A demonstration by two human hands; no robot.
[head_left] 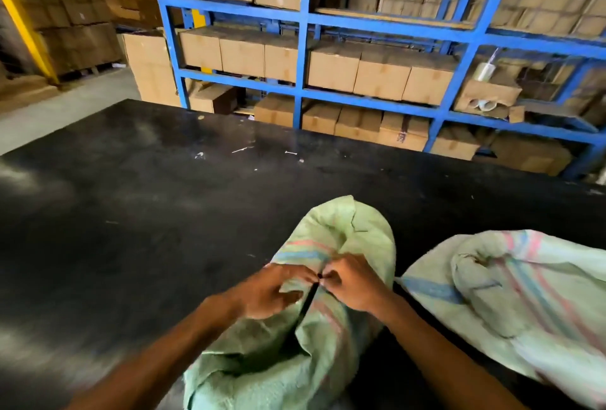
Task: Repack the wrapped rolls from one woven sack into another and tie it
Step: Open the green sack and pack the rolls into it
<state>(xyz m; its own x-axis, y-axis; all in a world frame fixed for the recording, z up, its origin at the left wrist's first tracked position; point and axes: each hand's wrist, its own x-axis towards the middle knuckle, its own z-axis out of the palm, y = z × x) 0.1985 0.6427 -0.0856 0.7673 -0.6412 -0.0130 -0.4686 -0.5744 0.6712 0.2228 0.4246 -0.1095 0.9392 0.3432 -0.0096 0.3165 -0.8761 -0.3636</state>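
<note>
Hands (319,282) mid-table (131,196), on sack (328,344)

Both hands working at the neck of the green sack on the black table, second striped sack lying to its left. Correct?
Nearly. The head view shows the left hand and right hand meeting at the gathered neck of the green sack on the black table, but the second striped sack lies to its right, not its left.

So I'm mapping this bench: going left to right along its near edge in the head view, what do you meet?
Left hand → right hand, both on the green sack → second sack.
</note>
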